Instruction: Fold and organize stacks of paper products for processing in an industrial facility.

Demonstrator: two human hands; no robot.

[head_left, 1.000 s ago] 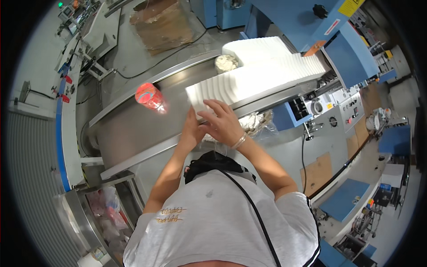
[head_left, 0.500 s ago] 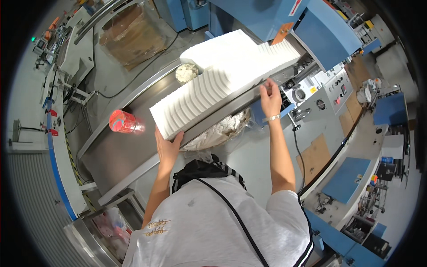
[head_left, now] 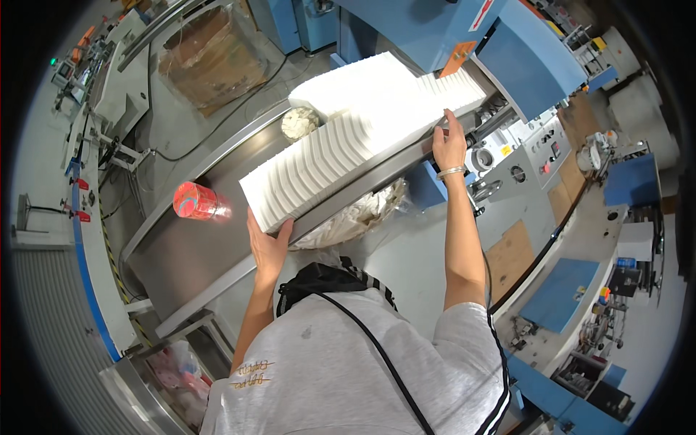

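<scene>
A long row of white, tissue-like stacked sheets (head_left: 308, 163) lies along a metal trough (head_left: 181, 250), its side showing many wavy layers. My left hand (head_left: 269, 246) grips the row's near left corner, thumb on the near side and fingers hidden behind the end face. Farther right, my right hand (head_left: 450, 143) is at the row's near edge, above the trough's rim. Its index finger reaches up to the white sheets while the other fingers curl loosely, with nothing visible between them. A round roll of off-white material (head_left: 299, 124) sits against the row's far side.
A red cylindrical container (head_left: 194, 201) stands in the trough's left part. Below the trough is a plastic bag of whitish scraps (head_left: 355, 215). An orange plate (head_left: 457, 59) rises at the row's right end beside blue machinery (head_left: 533, 69). A control panel (head_left: 547, 148) lies to the right.
My right hand has moved slightly right and up, from over the trough's rim to the edge of the white sheets. My left hand keeps its place at the row's end.
</scene>
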